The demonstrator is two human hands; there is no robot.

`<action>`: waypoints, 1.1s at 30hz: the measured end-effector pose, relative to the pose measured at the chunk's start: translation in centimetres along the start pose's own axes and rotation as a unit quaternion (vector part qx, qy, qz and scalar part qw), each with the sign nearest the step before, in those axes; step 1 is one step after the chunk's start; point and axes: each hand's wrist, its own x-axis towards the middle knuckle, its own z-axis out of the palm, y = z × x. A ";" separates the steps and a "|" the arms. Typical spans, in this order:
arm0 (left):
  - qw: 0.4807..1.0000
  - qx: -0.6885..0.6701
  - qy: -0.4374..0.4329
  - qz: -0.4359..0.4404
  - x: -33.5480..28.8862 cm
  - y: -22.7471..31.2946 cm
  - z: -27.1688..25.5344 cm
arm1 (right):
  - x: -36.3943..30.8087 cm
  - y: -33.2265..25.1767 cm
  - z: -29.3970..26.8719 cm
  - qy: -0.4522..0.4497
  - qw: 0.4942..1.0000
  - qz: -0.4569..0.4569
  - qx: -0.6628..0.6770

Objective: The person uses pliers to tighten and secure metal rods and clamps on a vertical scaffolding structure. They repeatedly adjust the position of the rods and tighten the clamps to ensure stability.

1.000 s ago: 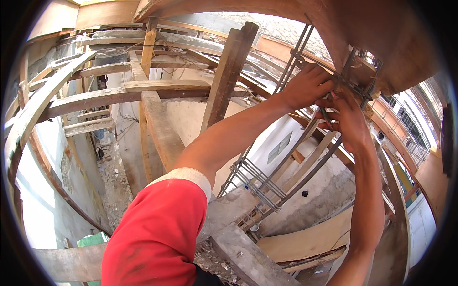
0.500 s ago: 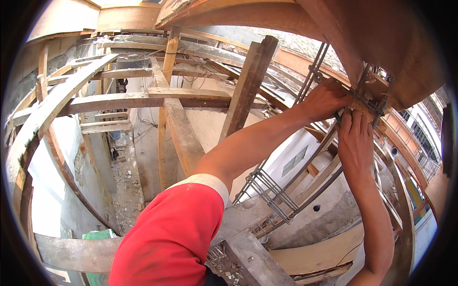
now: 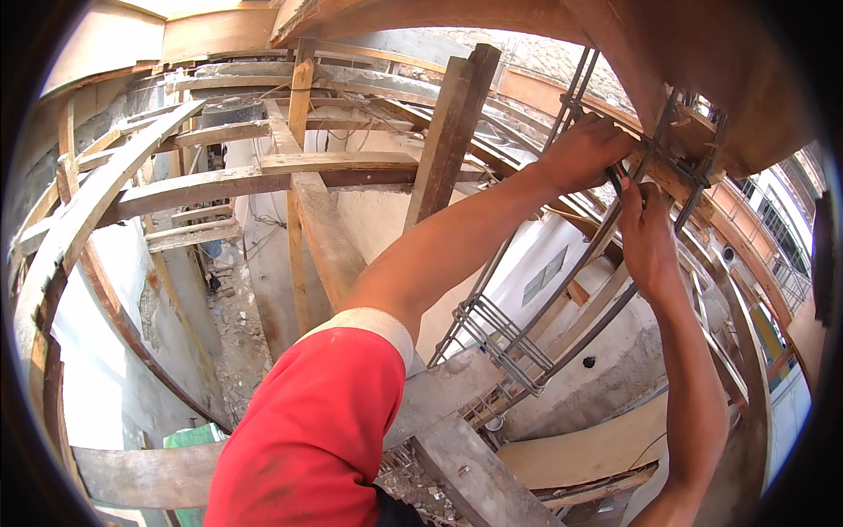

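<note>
My left hand [image 3: 587, 156] is closed, its knuckles up, beside a cage of steel reinforcing bars [image 3: 660, 158] at the upper right. A short dark piece, like a tool handle [image 3: 618, 176], shows under its fingers; its kind is unclear. Just below it, my right hand [image 3: 650, 235] is raised with fingers bent and pressed together near the lower end of that dark piece. What the right fingers pinch is hidden. Crossing bars and a stirrup [image 3: 694, 180] lie right beside both hands, under a wooden board.
Brown formwork boards [image 3: 738, 105] hang close over my hands. An upright timber post [image 3: 450, 132] stands left of my forearm. Below lies another rebar cage [image 3: 500, 338] on a concrete beam [image 3: 479, 474]. Timber beams [image 3: 219, 189] span a deep drop with rubble [image 3: 241, 342] at left.
My left hand has shifted slightly left and up. The right hand has turned and its fingers have drawn in from the bars. The whole view has tilted a little.
</note>
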 end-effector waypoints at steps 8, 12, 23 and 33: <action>0.992 0.006 -0.126 -0.030 1.5 -0.3 -0.1 | -0.3 -0.2 -1.6 0.100 0.865 -0.252 -0.421; 0.981 -0.026 -0.175 -0.082 1.9 0.4 -0.8 | 0.3 1.3 -1.4 0.148 0.770 -0.364 -0.503; 0.987 0.002 -0.154 -0.045 1.9 -0.1 -0.3 | 1.1 2.5 -2.2 0.182 0.726 -0.438 -0.499; 0.994 -0.041 -0.103 -0.009 -0.2 -0.2 -0.4 | 0.3 1.9 -0.6 0.145 0.737 -0.386 -0.536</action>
